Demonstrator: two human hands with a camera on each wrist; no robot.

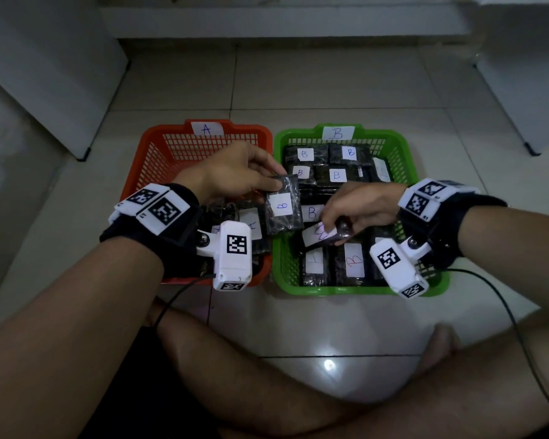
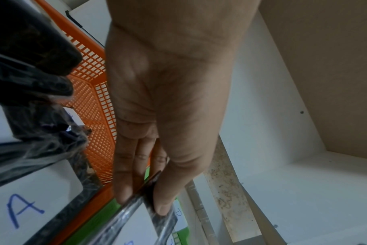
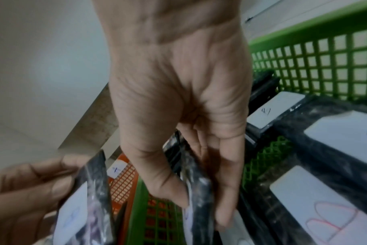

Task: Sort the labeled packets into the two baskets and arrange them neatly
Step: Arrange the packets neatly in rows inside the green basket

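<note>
Packets with white labels are my work here. My left hand [image 1: 232, 172] pinches one dark packet [image 1: 282, 204] by its top edge, thumb on one side and fingers on the other; its label shows a B. This packet hangs over the border where the orange basket [image 1: 159, 144] and the green basket [image 1: 403, 153] meet. My right hand [image 1: 358, 204] is curled round a second packet [image 1: 322, 233], tilted, low over the middle of the green basket; I cannot read its letter surely. The green basket carries a B tag [image 1: 337, 133] on its far rim and holds many B packets [image 1: 336, 175] lying flat in rows, from the far edge to the near edge. The orange basket carries an A tag [image 1: 206, 129] on its far rim; its far part is bare mesh, and some A packets [image 2: 31, 208] sit at its near right corner. Both baskets stand side by side on the tiled floor [image 1: 298, 87].
</note>
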